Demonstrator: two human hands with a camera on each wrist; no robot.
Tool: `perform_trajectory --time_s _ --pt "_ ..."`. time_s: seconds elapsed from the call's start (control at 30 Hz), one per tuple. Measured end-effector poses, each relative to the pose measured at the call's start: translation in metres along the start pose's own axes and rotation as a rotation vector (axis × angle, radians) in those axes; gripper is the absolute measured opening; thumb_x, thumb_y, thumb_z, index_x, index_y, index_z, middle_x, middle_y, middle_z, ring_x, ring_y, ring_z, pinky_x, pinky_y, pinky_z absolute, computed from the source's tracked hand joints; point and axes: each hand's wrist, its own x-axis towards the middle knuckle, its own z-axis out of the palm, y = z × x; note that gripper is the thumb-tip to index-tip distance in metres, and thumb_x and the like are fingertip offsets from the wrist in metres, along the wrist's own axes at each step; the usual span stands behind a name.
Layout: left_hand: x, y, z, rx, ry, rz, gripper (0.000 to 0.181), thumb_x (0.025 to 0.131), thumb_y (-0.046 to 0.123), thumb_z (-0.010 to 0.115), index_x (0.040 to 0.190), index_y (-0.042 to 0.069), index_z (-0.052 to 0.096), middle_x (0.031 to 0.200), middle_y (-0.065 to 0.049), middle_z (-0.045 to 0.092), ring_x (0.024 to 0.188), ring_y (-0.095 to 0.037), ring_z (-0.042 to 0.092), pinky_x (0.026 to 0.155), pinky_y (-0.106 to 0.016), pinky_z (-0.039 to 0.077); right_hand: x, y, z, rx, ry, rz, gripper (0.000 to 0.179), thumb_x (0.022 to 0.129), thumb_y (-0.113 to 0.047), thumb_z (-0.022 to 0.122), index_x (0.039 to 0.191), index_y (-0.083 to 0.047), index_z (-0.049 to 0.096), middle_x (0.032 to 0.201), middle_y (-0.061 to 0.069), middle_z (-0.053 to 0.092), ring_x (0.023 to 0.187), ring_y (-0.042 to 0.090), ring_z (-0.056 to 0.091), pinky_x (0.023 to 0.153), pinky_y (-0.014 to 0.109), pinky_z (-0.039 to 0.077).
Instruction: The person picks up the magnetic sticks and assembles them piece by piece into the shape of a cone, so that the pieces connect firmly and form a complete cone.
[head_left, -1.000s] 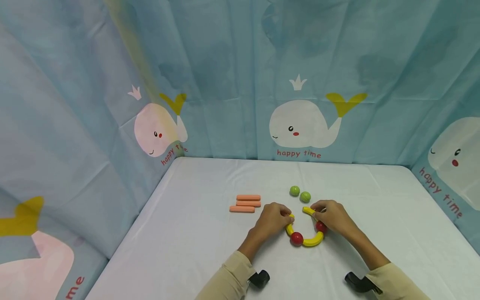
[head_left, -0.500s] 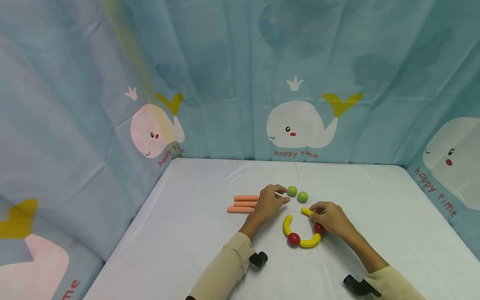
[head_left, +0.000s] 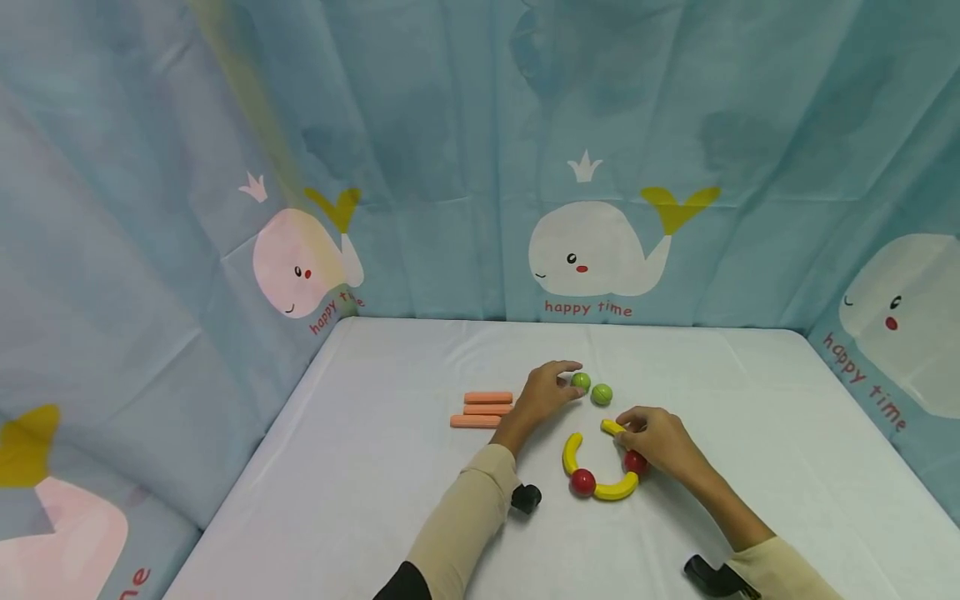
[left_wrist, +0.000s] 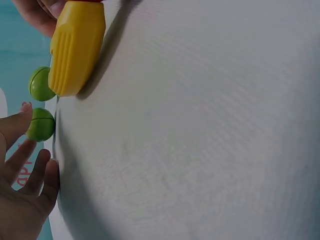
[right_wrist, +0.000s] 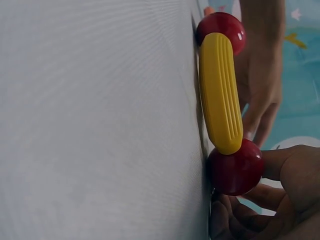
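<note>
In the head view, my left hand [head_left: 546,393] reaches to the left one of two green balls [head_left: 581,382], thumb and index finger spread on either side of it. The left wrist view shows the thumb right at the ball [left_wrist: 41,125], the other fingers apart. My right hand [head_left: 660,437] pinches a yellow curved toy rod [head_left: 611,427] at the upper right of an open ring. That ring also has a red ball [head_left: 635,462] beside the right hand, a bottom yellow rod [head_left: 617,488], another red ball [head_left: 582,482] and a left yellow rod [head_left: 572,452].
Three orange straight rods [head_left: 487,398] lie left of the left hand, partly behind its wrist. The second green ball [head_left: 602,394] lies between the hands. A white cloth covers the table [head_left: 360,500]; a blue whale-print curtain [head_left: 450,167] stands behind it.
My left hand has let go of the left yellow rod and moved up and away to the left green ball. The right hand stays at the upper right yellow rod.
</note>
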Motion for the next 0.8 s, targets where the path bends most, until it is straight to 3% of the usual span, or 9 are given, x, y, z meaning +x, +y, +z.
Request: perform_trajectory --time_s 0.33,0.53,0.8 --pt "0.0003 0.0077 0.0045 0.129 0.001 -0.038 0.034 0.099 0.018 0.078 0.133 0.016 0.074 0.125 -0.002 0.072 0.11 -0.016 0.067 0.096 -0.029 0.056 -0.0011 -0.0022 -0.0003 -0.007 0.006 0.002 0.031 0.093 -0.017 0.08 0.118 0.001 0.075 0.097 0.007 0.07 0.084 0.02 0.06 0.072 0.03 0.058" --pt "-0.0008 0.0072 0.0051 0.088 0.023 -0.079 0.029 0.098 0.015 0.079 0.126 0.012 0.072 0.126 -0.001 0.073 0.111 -0.016 0.069 0.097 -0.03 0.056 -0.0005 -0.0018 0.0001 -0.011 0.005 0.004 0.031 0.094 -0.018 0.08 0.118 0.001 0.075 0.097 0.008 0.07 0.084 0.021 0.059 0.072 0.03 0.057" --pt "-0.0044 0.0025 0.0027 0.156 0.007 -0.052 0.04 0.099 0.015 0.076 0.139 0.012 0.07 0.119 -0.006 0.067 0.101 -0.014 0.061 0.091 -0.026 0.054 0.0015 0.0009 0.0026 -0.027 0.007 0.011 0.031 0.094 -0.016 0.079 0.117 0.004 0.075 0.098 0.009 0.072 0.086 0.022 0.06 0.076 0.032 0.06"
